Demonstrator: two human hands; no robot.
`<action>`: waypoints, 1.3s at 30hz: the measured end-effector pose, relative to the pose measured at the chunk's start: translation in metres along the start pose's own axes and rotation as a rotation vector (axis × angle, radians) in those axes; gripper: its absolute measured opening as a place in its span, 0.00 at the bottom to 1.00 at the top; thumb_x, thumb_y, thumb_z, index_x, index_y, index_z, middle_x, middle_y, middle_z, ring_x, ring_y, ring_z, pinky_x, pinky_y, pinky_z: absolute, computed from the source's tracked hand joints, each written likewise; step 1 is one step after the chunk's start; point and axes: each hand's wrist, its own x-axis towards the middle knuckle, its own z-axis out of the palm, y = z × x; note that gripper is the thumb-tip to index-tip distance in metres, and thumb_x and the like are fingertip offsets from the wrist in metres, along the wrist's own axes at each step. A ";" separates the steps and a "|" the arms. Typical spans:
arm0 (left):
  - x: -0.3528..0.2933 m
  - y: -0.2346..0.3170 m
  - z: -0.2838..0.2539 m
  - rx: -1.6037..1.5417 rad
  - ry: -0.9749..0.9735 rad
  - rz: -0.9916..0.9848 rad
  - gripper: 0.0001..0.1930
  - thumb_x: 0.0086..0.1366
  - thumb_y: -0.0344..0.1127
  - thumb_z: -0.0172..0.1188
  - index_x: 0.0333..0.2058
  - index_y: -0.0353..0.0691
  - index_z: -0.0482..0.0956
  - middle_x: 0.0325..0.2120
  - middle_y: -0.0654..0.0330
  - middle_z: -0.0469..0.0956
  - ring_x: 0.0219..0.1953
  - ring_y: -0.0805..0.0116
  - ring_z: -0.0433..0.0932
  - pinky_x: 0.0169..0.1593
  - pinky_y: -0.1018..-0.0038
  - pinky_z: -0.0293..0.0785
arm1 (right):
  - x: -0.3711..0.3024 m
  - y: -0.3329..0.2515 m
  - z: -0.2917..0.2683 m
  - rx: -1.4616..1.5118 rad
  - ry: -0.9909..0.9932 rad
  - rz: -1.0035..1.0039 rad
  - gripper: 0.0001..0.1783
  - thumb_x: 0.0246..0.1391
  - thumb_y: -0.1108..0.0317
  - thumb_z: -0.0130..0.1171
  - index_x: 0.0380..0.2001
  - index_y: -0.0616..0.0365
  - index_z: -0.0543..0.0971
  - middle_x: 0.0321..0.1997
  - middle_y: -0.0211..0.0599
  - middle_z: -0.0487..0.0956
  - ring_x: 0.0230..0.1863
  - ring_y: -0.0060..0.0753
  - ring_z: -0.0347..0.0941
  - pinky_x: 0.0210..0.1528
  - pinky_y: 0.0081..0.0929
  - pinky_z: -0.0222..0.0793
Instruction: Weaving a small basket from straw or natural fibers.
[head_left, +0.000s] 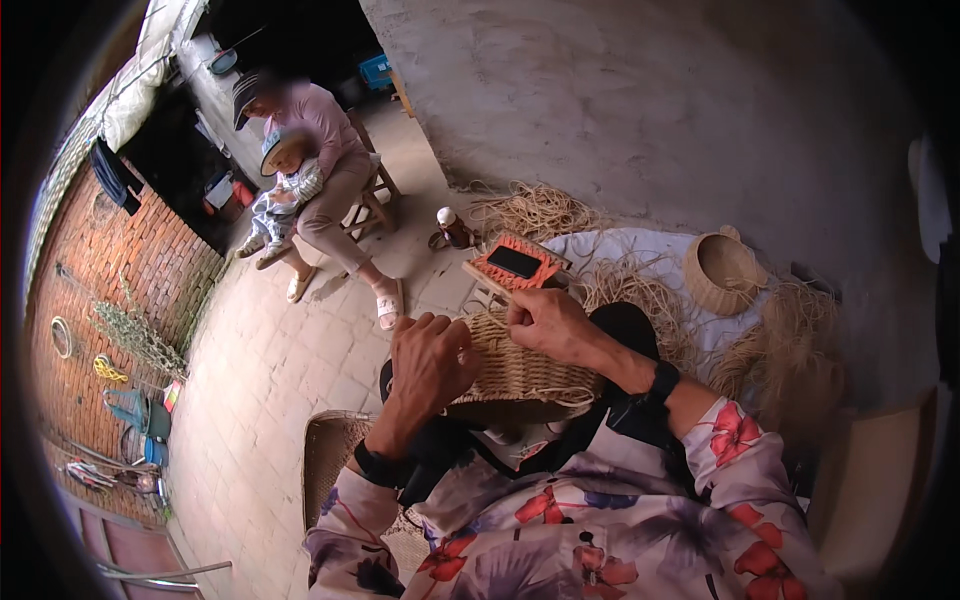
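Note:
A woven straw basket (515,365) rests across my lap, its wall in tight pale rows with loose strands along the lower right edge. My left hand (433,360) is closed in a fist at the basket's left end, back of the hand upward. Whatever it grips is hidden under the fingers. Over the upper right part of the weave, my right hand (555,322) is closed too, with its fingers curled down. I cannot make out what lies between them.
Ahead stands a small stool with an orange woven seat (530,258) and a black phone (513,262). A brown bottle (455,230) is left of it. Right lie straw bundles (790,345) and a round basket (715,290) on white cloth. A seated person (325,150) holds a child (285,195).

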 end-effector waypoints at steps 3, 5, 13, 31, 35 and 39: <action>-0.004 0.000 0.008 0.035 0.091 -0.033 0.07 0.38 0.31 0.62 0.19 0.43 0.73 0.16 0.62 0.71 0.24 0.62 0.72 0.33 0.66 0.62 | -0.002 0.006 -0.012 0.362 0.002 0.013 0.07 0.46 0.72 0.58 0.28 0.61 0.71 0.24 0.36 0.76 0.25 0.28 0.75 0.29 0.25 0.70; -0.008 0.002 0.011 0.040 0.139 -0.107 0.07 0.38 0.30 0.61 0.19 0.43 0.72 0.16 0.62 0.71 0.23 0.61 0.71 0.33 0.66 0.62 | -0.009 0.021 -0.032 0.858 -0.029 0.121 0.07 0.51 0.73 0.55 0.33 0.60 0.69 0.25 0.32 0.75 0.25 0.22 0.73 0.30 0.21 0.71; -0.011 0.003 -0.008 -0.319 -0.049 -0.297 0.08 0.49 0.35 0.61 0.25 0.37 0.77 0.17 0.57 0.75 0.20 0.65 0.74 0.30 0.67 0.68 | -0.038 0.081 -0.081 1.084 0.094 0.299 0.12 0.57 0.67 0.50 0.43 0.58 0.69 0.23 0.28 0.72 0.24 0.23 0.71 0.29 0.19 0.68; -0.017 0.001 -0.008 -0.219 -0.094 -0.273 0.03 0.51 0.32 0.60 0.25 0.42 0.81 0.23 0.57 0.76 0.22 0.55 0.76 0.28 0.64 0.71 | -0.060 0.133 -0.064 1.094 0.080 0.523 0.09 0.57 0.69 0.48 0.40 0.58 0.73 0.22 0.28 0.74 0.21 0.21 0.72 0.25 0.22 0.71; -0.015 -0.001 -0.002 -0.048 -0.022 -0.192 0.03 0.48 0.31 0.60 0.22 0.39 0.77 0.21 0.56 0.74 0.21 0.55 0.76 0.26 0.62 0.71 | -0.063 0.135 -0.062 1.109 0.107 0.541 0.09 0.57 0.68 0.49 0.40 0.57 0.73 0.23 0.29 0.74 0.22 0.22 0.72 0.26 0.22 0.71; -0.033 -0.052 0.000 0.190 0.157 -0.339 0.04 0.45 0.30 0.59 0.20 0.39 0.73 0.20 0.55 0.73 0.21 0.52 0.75 0.25 0.62 0.70 | -0.067 0.135 -0.062 1.099 0.152 0.576 0.10 0.55 0.67 0.51 0.40 0.56 0.73 0.25 0.29 0.75 0.23 0.22 0.73 0.26 0.21 0.71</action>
